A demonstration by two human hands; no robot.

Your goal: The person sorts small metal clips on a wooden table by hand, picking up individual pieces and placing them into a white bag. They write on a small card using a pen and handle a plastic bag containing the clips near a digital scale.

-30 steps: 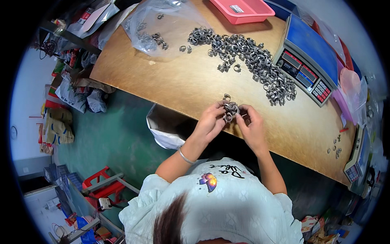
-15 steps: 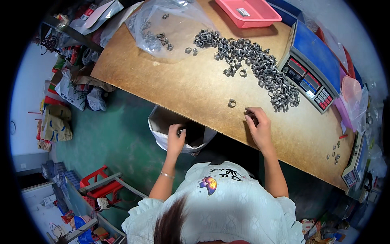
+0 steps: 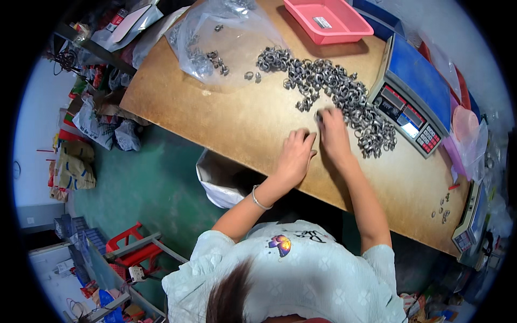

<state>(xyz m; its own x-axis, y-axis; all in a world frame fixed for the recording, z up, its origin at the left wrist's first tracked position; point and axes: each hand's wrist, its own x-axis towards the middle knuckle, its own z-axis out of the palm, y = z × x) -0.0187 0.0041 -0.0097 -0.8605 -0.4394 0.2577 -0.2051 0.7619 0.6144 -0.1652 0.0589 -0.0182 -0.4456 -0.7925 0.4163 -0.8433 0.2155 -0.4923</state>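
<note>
Many dark grey metal rings (image 3: 344,89) lie in a long loose heap across the wooden table (image 3: 226,121). My left hand (image 3: 295,157) is over the table's near part, fingers bent and closed, with a dark metal ring partly showing at the fingertips. Just to its right, at the heap's near edge, my right hand (image 3: 334,134) has its fingers curled round a dark metal ring (image 3: 320,114); the fingers hide most of it. Below the table edge stands a white sack (image 3: 215,183) with its mouth open.
A clear plastic bag (image 3: 215,37) with some rings lies at the far left of the table. Behind the heap is a pink tray (image 3: 323,33); a blue-topped digital scale (image 3: 417,86) stands to the right. A few small pieces (image 3: 444,210) lie near the right corner.
My left hand has moved from the sack's mouth up and right onto the table, where a single ring lay. My right hand has moved up to the heap's edge.
</note>
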